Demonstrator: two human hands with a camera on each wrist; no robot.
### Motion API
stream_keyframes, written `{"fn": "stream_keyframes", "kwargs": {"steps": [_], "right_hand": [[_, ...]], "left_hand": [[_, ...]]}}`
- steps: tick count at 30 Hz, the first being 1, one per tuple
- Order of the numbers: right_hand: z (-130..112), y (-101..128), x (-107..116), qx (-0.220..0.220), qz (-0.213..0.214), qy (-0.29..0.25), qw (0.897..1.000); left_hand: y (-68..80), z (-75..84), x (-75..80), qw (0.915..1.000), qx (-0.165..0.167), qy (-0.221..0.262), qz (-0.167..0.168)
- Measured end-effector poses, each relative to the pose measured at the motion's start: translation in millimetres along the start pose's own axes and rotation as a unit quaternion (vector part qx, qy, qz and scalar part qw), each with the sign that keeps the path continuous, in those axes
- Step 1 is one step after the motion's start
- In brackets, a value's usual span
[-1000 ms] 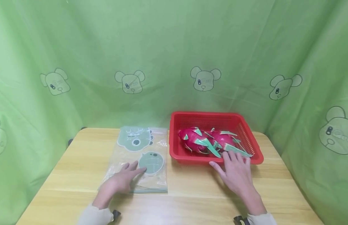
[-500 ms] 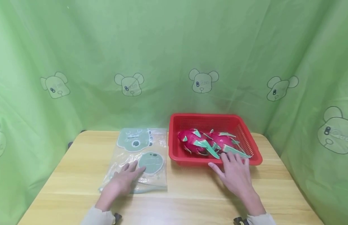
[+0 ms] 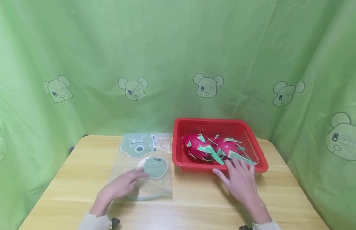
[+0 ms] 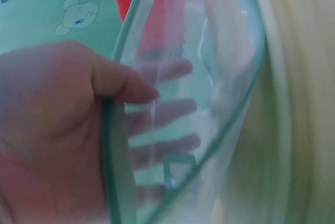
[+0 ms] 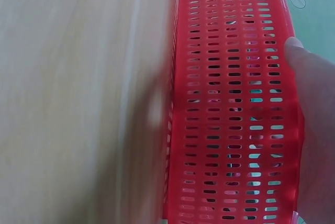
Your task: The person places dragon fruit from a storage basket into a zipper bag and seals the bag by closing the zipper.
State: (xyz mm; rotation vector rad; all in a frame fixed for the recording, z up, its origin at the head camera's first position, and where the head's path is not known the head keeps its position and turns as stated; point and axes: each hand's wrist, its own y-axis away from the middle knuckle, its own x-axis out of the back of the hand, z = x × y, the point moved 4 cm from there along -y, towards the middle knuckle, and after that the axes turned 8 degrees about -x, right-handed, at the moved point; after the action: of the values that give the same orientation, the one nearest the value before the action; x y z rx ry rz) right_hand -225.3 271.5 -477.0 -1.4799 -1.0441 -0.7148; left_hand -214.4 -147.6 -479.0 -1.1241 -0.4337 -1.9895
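My left hand [image 3: 119, 188] pinches the clear zip bag [image 3: 146, 166] at the desk's [image 3: 195, 204] middle — my right hand [image 3: 238, 180], fingers straight, touches the red basket's [image 3: 215, 123] near rim, 2 dragon fruits [image 3: 212, 147] inside.

The wooden table [image 3: 195, 195] has a light surface with pale grain and rounded corners at the far side. Two things lie directly on it. On its left half lies a transparent plastic bag [image 3: 144, 169], flat, with a green edge and green bear prints; its near edge is lifted a little from the wood. On the right half, at the far side, stands a red plastic basket [image 3: 195, 161] with many small slots in its walls. The bag and the basket are just beside each other, with a narrow strip of bare wood between them.
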Motion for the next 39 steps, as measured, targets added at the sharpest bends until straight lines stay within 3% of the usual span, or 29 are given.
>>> {"fn": "stream_keyframes", "kwargs": {"steps": [5,8,14,21,26,34,36,39], "right_hand": [[-0.8,1.7,0.1,0.006,0.013,-0.006,1.000],[-1.6,2.2,0.4,0.010,0.022,-0.010,1.000],[-1.6,0.6,0.6,0.008,0.021,-0.011,1.000],[0.1,-1.9,1.4,0.009,0.014,-0.011,1.000],[1.6,-2.8,1.3,0.013,0.016,-0.010,1.000],[1.8,-0.7,2.3,0.013,0.018,-0.012,1.000],[1.8,-0.4,2.5,0.012,0.019,-0.015,1.000],[1.8,-0.2,2.0,0.012,0.020,-0.020,1.000]], "left_hand": [[2.0,3.7,9.5,0.9963,-0.075,0.041,0.012],[1.1,4.8,13.2,0.9926,-0.099,0.066,0.022],[-1.1,2.4,19.6,0.9885,-0.071,0.128,0.038],[3.0,6.9,33.5,0.9782,-0.087,0.173,0.074],[6.6,9.3,45.3,0.9714,-0.073,0.198,0.108],[11.4,14.2,63.1,0.9452,-0.101,0.258,0.172],[12.9,15.6,66.6,0.9325,-0.118,0.291,0.179],[14.8,18.7,71.0,0.9010,-0.148,0.368,0.177]]}}
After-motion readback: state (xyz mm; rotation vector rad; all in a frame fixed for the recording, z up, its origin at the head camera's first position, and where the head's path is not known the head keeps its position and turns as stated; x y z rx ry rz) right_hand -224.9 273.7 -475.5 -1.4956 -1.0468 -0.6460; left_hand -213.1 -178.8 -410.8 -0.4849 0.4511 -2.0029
